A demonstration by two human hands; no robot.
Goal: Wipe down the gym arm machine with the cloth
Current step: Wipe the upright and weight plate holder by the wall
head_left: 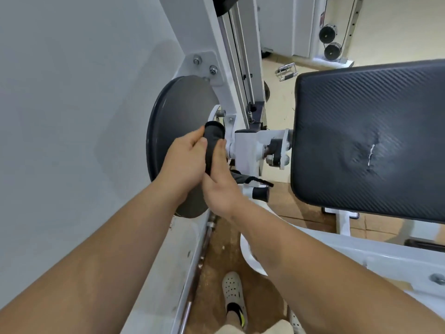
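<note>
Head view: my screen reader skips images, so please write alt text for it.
The left hand and right hand clasp a black cylindrical grip on a white gym machine beside a large grey disc. A black textured pad with a small tear sits to the right.

Machine frame (245, 150): white painted metal, smooth, faint gloss.
Disc (178, 116): grey, smooth, matt, with a darker, shinier rim.
Arm pad (373, 131): black vinyl-like cover, fine ribbed weave texture, small pale tear.
Bolts (197, 60): bare, shiny metal.
Handle grip (214, 136): matt black, soft-looking.
Floor (216, 256): brown, rough, speckled.
</note>
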